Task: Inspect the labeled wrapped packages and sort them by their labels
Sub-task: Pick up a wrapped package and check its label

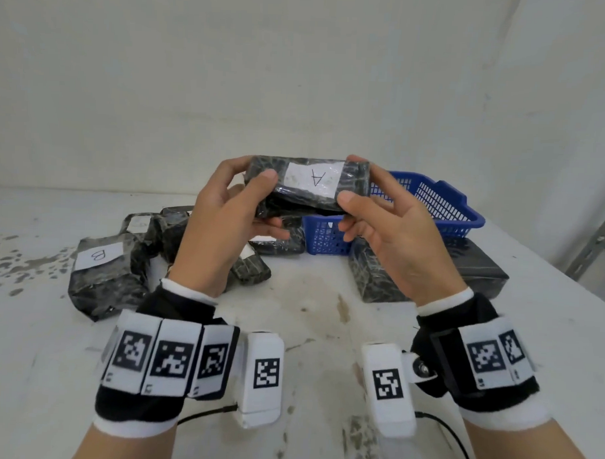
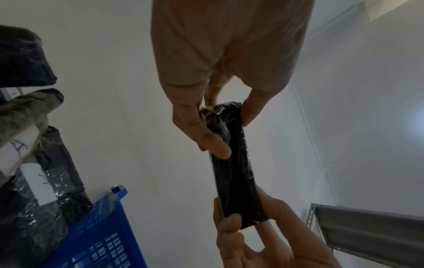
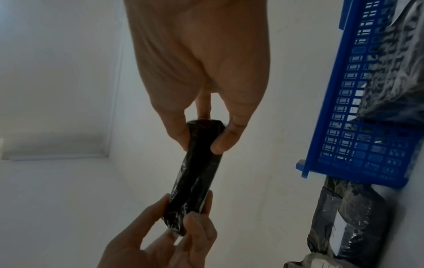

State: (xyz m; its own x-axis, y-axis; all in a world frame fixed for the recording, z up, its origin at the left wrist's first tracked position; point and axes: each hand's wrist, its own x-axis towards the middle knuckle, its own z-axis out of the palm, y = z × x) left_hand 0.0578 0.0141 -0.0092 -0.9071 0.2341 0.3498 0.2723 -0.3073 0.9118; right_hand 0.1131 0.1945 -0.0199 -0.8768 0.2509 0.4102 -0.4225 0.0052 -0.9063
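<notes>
Counter: white, stained, set against a pale wall.
Held package: black wrap, white label marked "A", raised above the counter, in front of the basket.
Left hand: thumb and fingers pinch the package's left end.
Right hand: thumb and fingers pinch its right end.
Basket: blue, far right of centre.
Package pile: left; nearest one labelled "B".
Further packages: right, just near of the basket.
</notes>
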